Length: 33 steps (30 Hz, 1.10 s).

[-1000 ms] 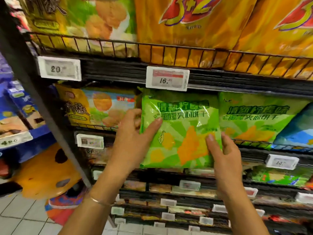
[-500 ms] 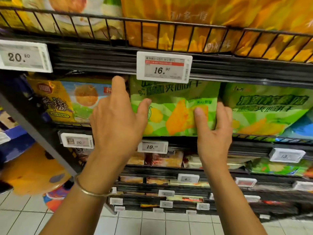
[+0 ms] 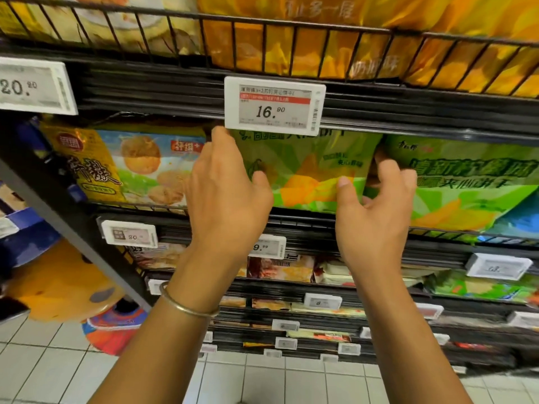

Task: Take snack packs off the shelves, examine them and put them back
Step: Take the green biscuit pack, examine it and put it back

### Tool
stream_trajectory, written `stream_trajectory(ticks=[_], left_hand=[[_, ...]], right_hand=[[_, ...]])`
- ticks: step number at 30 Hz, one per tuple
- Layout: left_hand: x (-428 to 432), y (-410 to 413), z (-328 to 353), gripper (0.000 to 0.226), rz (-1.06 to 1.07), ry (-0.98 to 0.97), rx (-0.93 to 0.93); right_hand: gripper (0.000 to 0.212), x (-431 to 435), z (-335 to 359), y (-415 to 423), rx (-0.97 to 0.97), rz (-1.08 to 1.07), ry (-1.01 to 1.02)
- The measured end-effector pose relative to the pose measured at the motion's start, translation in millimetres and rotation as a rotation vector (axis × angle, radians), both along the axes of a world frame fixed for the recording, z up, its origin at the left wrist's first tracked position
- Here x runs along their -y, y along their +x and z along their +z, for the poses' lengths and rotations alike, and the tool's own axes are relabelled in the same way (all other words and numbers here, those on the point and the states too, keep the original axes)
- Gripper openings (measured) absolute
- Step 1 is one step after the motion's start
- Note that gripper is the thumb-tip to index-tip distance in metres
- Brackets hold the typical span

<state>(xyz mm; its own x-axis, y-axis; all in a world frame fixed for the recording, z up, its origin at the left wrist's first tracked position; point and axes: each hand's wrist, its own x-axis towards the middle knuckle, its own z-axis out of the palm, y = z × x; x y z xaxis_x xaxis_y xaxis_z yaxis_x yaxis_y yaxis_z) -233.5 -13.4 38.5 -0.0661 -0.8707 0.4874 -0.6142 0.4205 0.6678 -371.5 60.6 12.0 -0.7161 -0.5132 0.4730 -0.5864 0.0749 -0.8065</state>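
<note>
Two-handed hold on the green lemon biscuit pack (image 3: 306, 170), parked on the wire shelf (image 3: 303, 224) right under the 16.90 price tag (image 3: 274, 106), between the yellow cookie bag (image 3: 131, 167) and a twin green pack (image 3: 466, 185). Pinched at its left edge by the left hand (image 3: 230, 196), wrapped round its right edge by the right hand (image 3: 376, 211). Looks light, crinkly and a bit slippery, probably crumbly inside, so best gripped by the side edges, never squeezed across the middle.

Black wire-fronted shelf (image 3: 303, 225): yellow biscuit pack (image 3: 131, 167) left, green snack pack (image 3: 306, 170) centre, matching green pack (image 3: 466, 185) just beside, right. Upper shelf (image 3: 408, 112): orange bags (image 3: 291, 48).
</note>
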Motion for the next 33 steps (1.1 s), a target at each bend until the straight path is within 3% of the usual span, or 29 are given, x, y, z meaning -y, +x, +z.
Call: stream_trajectory(ticks=[4,10,16,20,25,30,33], left_hand=[[-0.9,-0.3,-13.7,0.051,-0.051,-0.044,-0.022],[-7.6,4.7,-48.7,0.070,-0.076,-0.076,-0.019],[-7.0,11.2,-68.5,0.079,-0.123,-0.089,-0.046],[-1.2,11.2,-69.9,0.079,-0.152,-0.050,-0.172],[-29.0,-2.7,-67.2,0.059,-0.157,-0.027,-0.687],[-60.8,-20.3,-72.0,0.051,-0.210,-0.205,-0.610],[-76.0,-51.1,-64.2,0.048,-0.425,0.025,-0.603]], right_hand=[[0.022,-6.0,-3.2,2.9,0.009,0.034,0.060],[0.055,-19.2,-12.8,1.5,-0.001,0.079,0.235],[0.053,-20.5,-15.9,-1.8,-0.124,0.063,0.311],[0.051,-13.8,-13.5,1.7,-0.062,0.066,0.278],[0.063,-25.5,-21.2,-11.0,0.097,0.214,0.198],[0.037,-43.1,-31.6,-28.4,0.300,0.266,-0.019],[0.020,-58.0,-33.9,-47.6,0.335,0.111,-0.162]])
